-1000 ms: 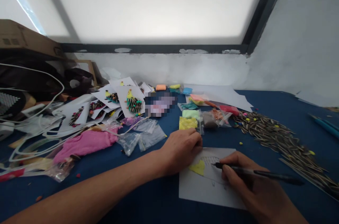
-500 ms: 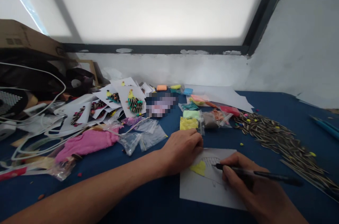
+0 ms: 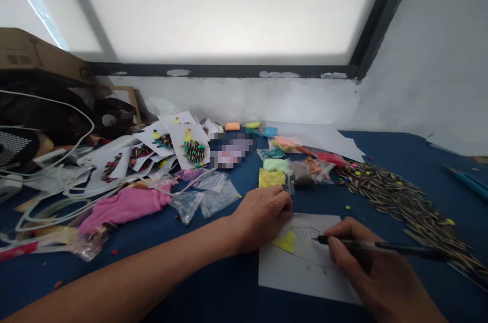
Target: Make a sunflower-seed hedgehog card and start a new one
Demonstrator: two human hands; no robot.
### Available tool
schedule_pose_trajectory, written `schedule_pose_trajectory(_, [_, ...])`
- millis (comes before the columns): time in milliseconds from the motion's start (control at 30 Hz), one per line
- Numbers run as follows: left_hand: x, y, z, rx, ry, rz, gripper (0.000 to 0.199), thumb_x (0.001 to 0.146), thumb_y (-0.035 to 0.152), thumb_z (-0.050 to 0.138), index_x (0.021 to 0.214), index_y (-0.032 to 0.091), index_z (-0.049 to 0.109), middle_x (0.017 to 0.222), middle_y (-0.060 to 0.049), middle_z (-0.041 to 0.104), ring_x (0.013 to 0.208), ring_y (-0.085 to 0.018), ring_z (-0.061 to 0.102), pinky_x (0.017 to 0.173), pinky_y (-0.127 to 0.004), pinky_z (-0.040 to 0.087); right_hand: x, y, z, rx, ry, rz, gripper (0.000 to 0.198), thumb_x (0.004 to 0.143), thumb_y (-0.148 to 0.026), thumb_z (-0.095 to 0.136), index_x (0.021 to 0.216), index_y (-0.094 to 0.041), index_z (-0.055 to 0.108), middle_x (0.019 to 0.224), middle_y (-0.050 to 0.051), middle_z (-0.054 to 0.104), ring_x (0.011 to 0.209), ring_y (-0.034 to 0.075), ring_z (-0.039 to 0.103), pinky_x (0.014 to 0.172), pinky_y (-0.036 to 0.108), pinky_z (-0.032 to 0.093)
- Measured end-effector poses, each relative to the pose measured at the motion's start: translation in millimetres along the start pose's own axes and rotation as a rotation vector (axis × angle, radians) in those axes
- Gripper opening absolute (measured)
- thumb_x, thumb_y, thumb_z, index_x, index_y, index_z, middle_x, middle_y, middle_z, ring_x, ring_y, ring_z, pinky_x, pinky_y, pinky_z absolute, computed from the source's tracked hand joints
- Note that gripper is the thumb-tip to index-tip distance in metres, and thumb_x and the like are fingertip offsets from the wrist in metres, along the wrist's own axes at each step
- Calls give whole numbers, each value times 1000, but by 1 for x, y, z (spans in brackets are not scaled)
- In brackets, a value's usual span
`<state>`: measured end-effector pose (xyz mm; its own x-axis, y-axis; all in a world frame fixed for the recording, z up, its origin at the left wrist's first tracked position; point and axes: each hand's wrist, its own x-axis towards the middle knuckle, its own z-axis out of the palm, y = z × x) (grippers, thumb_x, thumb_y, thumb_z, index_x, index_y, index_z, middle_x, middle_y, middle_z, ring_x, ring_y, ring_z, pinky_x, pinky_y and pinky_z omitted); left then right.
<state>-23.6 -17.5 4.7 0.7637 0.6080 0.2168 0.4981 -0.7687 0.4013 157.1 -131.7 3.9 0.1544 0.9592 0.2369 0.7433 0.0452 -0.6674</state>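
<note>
A black pen [image 3: 345,242] is pinched in my right hand [image 3: 375,267], its tip against a sheet of white paper [image 3: 282,274]. The paper bears a line drawing of a rounded animal-like outline with small scale-like marks and short legs. A flat patch of yellow clay [image 3: 286,242] covers the pointed left end of the drawing. My left hand [image 3: 265,216] rests at the paper's upper left edge, fingers curled; its fingertips are hidden, so what they hold, if anything, does not show.
Bags of coloured clay [image 3: 272,177] lie beyond my left hand. Sunflower seeds [image 3: 404,201] spread along the right. At the left are finished seed-and-clay cards [image 3: 189,147], a pink clay lump [image 3: 125,207], clear bags [image 3: 219,193] and white cables [image 3: 41,211]. A cardboard box [image 3: 38,56] stands far left.
My right hand and the pen have shifted slightly right across the paper. More marks show inside the outline. My left hand stays in place.
</note>
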Motion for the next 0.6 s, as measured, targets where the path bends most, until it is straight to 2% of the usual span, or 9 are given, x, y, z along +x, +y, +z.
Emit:
schedule_pose_trajectory(200, [-1,1,-1,23,-10,12,12,93,18,49,86,18,59,92,-4,63,83,-17,58,71,-27,43,-4,-12,4,20,54,22,22,89,-37,46,72,-28,58,55,-5,58,47,14,56,44,24,44])
schedule_pose_trajectory(367, [0,1,-1,25,-9,11,12,93,18,48,89,18,59,94,-4,63,85,-17,59,73,-27,44,-4,-8,4,-9,25,17,19,89,-37,47,77,-28,59,53,-5,58,46,14,56,43,25,42])
schedule_pose_trajectory(500, [0,0,0,26,1,18,13,94,19,47,89,18,59,93,-4,62,84,-18,59,72,-29,44,0,0,1,-37,-64,-45,19,87,-39,49,77,-28,61,54,-5,58,45,14,55,41,24,41])
schedule_pose_trajectory(600, [-1,0,1,21,15,30,13,94,18,48,88,18,59,92,-3,62,83,-18,59,71,-29,44,1,1,0,-24,-39,-29,22,90,-39,47,77,-28,61,57,-4,58,48,14,57,44,24,43])
